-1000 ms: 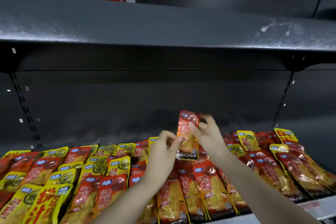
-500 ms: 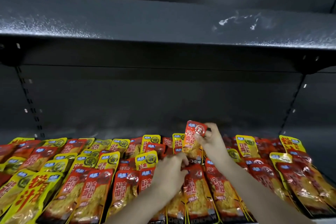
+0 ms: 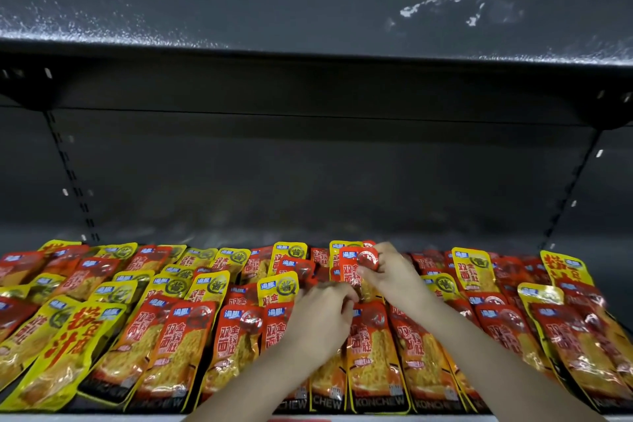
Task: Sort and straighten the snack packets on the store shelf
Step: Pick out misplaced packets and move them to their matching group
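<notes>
Red and yellow snack packets lie in overlapping rows on the store shelf (image 3: 308, 236). My right hand (image 3: 394, 276) pinches the top of one red packet (image 3: 352, 269) near the middle of the second row, holding it low over the others. My left hand (image 3: 318, 317) lies just below and left of it, fingers curled down onto the lower end of that packet and the red packets (image 3: 371, 349) beneath. What the left fingers grip is hidden. Yellow packets (image 3: 277, 290) sit mixed among red ones to the left.
A dark metal shelf (image 3: 308, 17) hangs overhead, close above the working space. The back panel (image 3: 308, 175) is bare and dark. Slotted uprights (image 3: 73, 182) stand at both sides. A large yellow packet (image 3: 65, 346) lies at the front left. The shelf's pale front edge (image 3: 102, 416) runs along the bottom.
My right hand has lowered the red packet from upright in the air down onto the rows. My left hand dropped from the packet's side to the packets below it. The camera moved closer.
</notes>
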The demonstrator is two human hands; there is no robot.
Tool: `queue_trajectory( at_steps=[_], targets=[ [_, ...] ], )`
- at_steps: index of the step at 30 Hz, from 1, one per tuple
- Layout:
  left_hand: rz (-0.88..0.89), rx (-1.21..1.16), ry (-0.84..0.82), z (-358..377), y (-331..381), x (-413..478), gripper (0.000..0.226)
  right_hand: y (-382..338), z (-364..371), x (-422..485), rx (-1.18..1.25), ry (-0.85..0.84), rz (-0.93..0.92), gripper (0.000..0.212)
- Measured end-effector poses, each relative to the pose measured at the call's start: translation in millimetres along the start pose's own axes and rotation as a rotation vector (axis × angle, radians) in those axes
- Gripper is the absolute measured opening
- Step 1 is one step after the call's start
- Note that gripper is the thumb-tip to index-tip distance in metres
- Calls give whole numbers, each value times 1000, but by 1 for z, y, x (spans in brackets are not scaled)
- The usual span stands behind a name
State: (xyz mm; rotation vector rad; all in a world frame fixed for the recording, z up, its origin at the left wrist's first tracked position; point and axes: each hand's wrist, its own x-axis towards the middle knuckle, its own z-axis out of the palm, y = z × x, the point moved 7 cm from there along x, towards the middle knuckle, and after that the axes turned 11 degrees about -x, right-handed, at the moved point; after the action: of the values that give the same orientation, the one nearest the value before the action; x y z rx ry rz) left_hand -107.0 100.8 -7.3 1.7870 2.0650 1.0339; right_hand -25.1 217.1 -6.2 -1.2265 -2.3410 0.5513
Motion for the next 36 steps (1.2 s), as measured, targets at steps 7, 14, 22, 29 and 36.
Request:
queue_trajectory(
  at_steps=[7, 14, 22, 29, 36],
  targets=[
    [-14, 86, -67, 6, 1, -3, 27, 2, 0, -5, -274, -40, 28, 57],
    [-35, 128, -17, -1, 3, 1, 31, 0, 1, -10, -331, -111, 59, 40],
    [-124, 39, -134, -6, -8, 26, 32, -2, -7, -17, -112, -113, 27, 18],
    [-108, 6, -198, 1, -17, 32, 21, -3, -5, -18, -115, -143, 16, 19],
    [-79, -35, -237, 4, -18, 37, 21, -7, 2, -17, -144, -177, 9, 58]
  ],
)
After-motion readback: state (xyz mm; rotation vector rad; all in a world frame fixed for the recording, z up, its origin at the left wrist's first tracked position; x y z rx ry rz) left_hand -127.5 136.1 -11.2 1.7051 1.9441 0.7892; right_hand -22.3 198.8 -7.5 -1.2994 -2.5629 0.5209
